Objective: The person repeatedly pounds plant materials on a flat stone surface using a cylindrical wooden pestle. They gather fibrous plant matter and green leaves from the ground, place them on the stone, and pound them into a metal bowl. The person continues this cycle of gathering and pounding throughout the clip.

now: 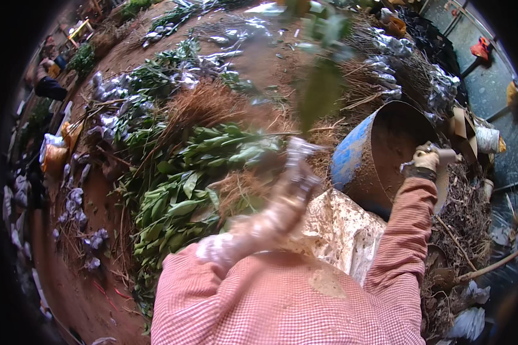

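My left hand (301, 180) is blurred by motion in front of my chest, its forearm wrapped in clear plastic. Shiny plastic film (300, 148) shows at its fingers; the blur hides whether they close on it. Blurred green leaves (321, 86) hang close to the camera, beyond this hand; what bears them is unclear. My right hand (426, 159), soiled and with a dark cuff, grips a grey roll (447, 156) by the mouth of a blue drum (349, 144). Brown soil or mud coats the drum's inside. A stained whitish sack (339, 228) lies between my body and the drum.
Leafy green cuttings or saplings (172, 207) are heaped at left, with brown fibrous roots (207, 103) behind. Bundles in silvery film (386, 73) lie at back right. Dry roots (468, 215) and a stick (494, 263) are at right. Another person (49, 79) is at far left.
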